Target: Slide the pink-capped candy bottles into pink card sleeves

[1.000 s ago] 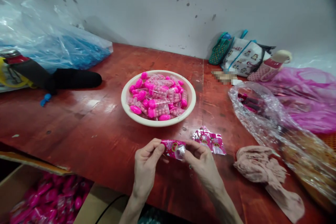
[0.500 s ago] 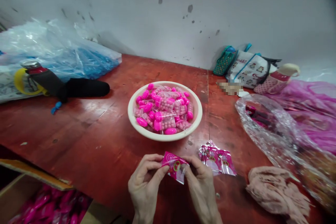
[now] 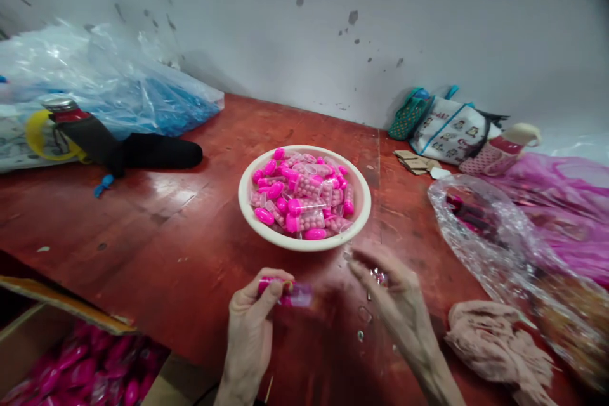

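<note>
A cream bowl [image 3: 245, 203] stands mid-table, heaped with clear tubes of pink beads with bright pink caps. In front of it, my left hand [image 3: 254, 311] pinches a shiny pink sachet [image 3: 297, 295] between thumb and fingers; the sachet sticks out to the right. My right hand [image 3: 392, 285], blurred by motion, is just right of the bowl's front edge, apart from the sachet. Its fingers are apart over a small shiny packet [image 3: 379, 276], mostly hidden beneath the hand. Whether it touches that packet is unclear.
A box [image 3: 28, 336] of pink items is at lower left. Clear plastic bags [image 3: 143, 89] and a black-sleeved bottle [image 3: 90, 139] lie at left. At right are a patterned bag [image 3: 447, 130], cardboard pieces [image 3: 416, 162], a plastic bag [image 3: 509, 222] and a crumpled cloth [image 3: 499, 342].
My right hand has let go of the sachet and moved right and forward, over the sachets there. My left hand keeps the sachet, now turned sideways. The view has shifted slightly.
</note>
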The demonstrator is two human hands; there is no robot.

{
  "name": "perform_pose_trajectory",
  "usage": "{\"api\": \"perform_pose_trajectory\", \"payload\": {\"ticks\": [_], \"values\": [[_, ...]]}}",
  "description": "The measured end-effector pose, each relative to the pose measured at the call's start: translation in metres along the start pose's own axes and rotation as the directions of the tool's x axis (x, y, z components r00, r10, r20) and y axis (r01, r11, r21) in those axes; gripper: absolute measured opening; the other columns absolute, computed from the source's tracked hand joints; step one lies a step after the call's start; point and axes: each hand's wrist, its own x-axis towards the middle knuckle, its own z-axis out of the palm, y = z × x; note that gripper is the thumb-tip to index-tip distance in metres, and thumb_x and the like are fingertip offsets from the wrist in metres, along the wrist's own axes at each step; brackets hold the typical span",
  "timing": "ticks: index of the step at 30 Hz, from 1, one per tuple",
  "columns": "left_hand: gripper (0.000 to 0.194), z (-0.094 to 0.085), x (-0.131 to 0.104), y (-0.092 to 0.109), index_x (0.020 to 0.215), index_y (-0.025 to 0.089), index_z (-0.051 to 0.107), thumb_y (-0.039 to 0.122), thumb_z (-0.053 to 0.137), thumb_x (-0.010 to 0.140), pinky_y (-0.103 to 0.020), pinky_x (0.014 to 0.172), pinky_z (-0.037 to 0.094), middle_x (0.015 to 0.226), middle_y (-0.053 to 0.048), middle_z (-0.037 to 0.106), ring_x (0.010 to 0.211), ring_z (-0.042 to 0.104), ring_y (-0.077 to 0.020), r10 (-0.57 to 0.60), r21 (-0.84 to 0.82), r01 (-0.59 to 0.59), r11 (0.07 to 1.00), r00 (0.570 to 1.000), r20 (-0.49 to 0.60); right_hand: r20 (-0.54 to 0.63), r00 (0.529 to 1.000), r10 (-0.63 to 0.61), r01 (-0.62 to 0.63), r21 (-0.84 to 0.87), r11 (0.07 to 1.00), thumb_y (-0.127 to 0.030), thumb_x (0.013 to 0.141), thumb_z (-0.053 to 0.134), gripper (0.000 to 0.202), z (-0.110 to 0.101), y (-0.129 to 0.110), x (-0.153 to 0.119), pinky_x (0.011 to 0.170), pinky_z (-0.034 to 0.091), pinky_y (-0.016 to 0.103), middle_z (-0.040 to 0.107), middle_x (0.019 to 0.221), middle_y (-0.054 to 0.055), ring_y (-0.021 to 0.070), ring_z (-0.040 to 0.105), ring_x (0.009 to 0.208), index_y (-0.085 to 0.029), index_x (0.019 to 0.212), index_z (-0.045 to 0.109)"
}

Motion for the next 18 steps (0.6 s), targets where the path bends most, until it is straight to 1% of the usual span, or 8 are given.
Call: {"api": "perform_pose_trajectory", "payload": {"ticks": [1, 2, 4, 7, 10, 14, 16, 18], "values": [[0.009, -0.001, 0.002, 0.001, 0.072, 0.016, 0.070, 0.024, 0.069, 0.070, -0.019, 0.065, 0.045, 0.073, 0.000, 0.063, 0.068, 0.056, -0.0106, 0.004, -0.028, -0.006, 1.000, 0.999, -0.043, -0.098, 0.992, -0.078, 0.060, -0.171, 0.983, -0.036, 0.082, 0.057, 0.026, -0.002, 0.000, 0.009, 0.079, 0.042, 0.036, 0.062, 0.097, 0.008, 0.0231, 0.053, 0.091, -0.021, 0.102, 0.064], [0.010, -0.001, 0.004, 0.002, 0.072, 0.016, 0.071, 0.025, 0.071, 0.068, -0.019, 0.064, 0.046, 0.073, 0.000, 0.064, 0.068, 0.056, -0.0106, 0.005, -0.053, -0.008, 0.999, 0.997, -0.071, -0.137, 0.979, -0.151, 0.097, -0.337, 0.937, -0.039, 0.081, 0.058, 0.032, -0.001, -0.001, 0.019, 0.081, 0.040, 0.040, 0.061, 0.101, 0.009, 0.0256, 0.050, 0.095, -0.020, 0.106, 0.062], [0.013, -0.001, 0.007, 0.003, 0.073, 0.016, 0.071, 0.025, 0.074, 0.064, -0.020, 0.063, 0.048, 0.073, 0.000, 0.065, 0.067, 0.057, -0.0111, -0.011, -0.101, 0.002, 0.995, 0.995, -0.097, -0.118, 0.974, -0.195, 0.095, -0.568, 0.818, -0.044, 0.078, 0.060, 0.037, 0.007, -0.001, 0.036, 0.079, 0.037, 0.042, 0.061, 0.099, 0.011, 0.0286, 0.047, 0.094, -0.019, 0.105, 0.063], [0.015, -0.001, 0.008, 0.006, 0.073, 0.015, 0.072, 0.024, 0.076, 0.061, -0.021, 0.064, 0.049, 0.075, -0.001, 0.068, 0.068, 0.059, -0.0113, -0.024, -0.164, 0.000, 0.986, 0.989, -0.147, -0.082, 0.981, -0.178, 0.082, -0.655, 0.752, -0.038, 0.082, 0.057, 0.023, 0.022, -0.004, 0.051, 0.074, 0.035, 0.041, 0.065, 0.084, 0.010, 0.0277, 0.048, 0.087, -0.020, 0.093, 0.066], [0.015, -0.005, 0.009, 0.013, 0.074, 0.015, 0.072, 0.025, 0.075, 0.064, -0.020, 0.070, 0.049, 0.078, -0.002, 0.070, 0.072, 0.061, -0.0112, -0.010, -0.216, -0.034, 0.976, 0.981, -0.196, -0.081, 0.979, -0.187, 0.101, -0.606, 0.789, -0.031, 0.085, 0.054, 0.020, 0.019, -0.012, 0.046, 0.072, 0.038, 0.037, 0.064, 0.085, 0.008, 0.0235, 0.053, 0.082, -0.020, 0.095, 0.066], [0.013, -0.008, 0.010, 0.020, 0.076, 0.015, 0.072, 0.025, 0.072, 0.067, -0.021, 0.072, 0.050, 0.077, -0.002, 0.071, 0.073, 0.062, -0.0112, 0.010, -0.250, -0.064, 0.966, 0.978, -0.210, -0.174, 0.966, -0.189, 0.134, -0.288, 0.948, -0.026, 0.085, 0.054, 0.023, -0.002, -0.028, 0.015, 0.075, 0.045, 0.031, 0.061, 0.101, 0.006, 0.0187, 0.058, 0.087, -0.020, 0.106, 0.062], [0.013, -0.004, 0.008, 0.020, 0.076, 0.015, 0.071, 0.024, 0.072, 0.067, -0.020, 0.069, 0.050, 0.077, -0.002, 0.071, 0.072, 0.062, -0.0111, 0.005, -0.259, -0.062, 0.964, 0.977, -0.215, -0.183, 0.965, -0.189, 0.161, -0.157, 0.974, -0.024, 0.084, 0.056, 0.026, -0.003, -0.035, -0.004, 0.078, 0.047, 0.031, 0.060, 0.104, 0.006, 0.0199, 0.059, 0.093, -0.023, 0.109, 0.060], [0.013, 0.003, 0.005, 0.019, 0.076, 0.014, 0.071, 0.025, 0.072, 0.067, -0.020, 0.067, 0.050, 0.076, -0.002, 0.070, 0.070, 0.062, -0.0111, -0.015, -0.268, -0.041, 0.963, 0.978, -0.207, -0.180, 0.963, -0.199, 0.186, -0.084, 0.979, -0.021, 0.082, 0.058, 0.030, 0.004, -0.038, -0.021, 0.078, 0.049, 0.032, 0.060, 0.105, 0.006, 0.0206, 0.059, 0.094, -0.024, 0.112, 0.059]]}}
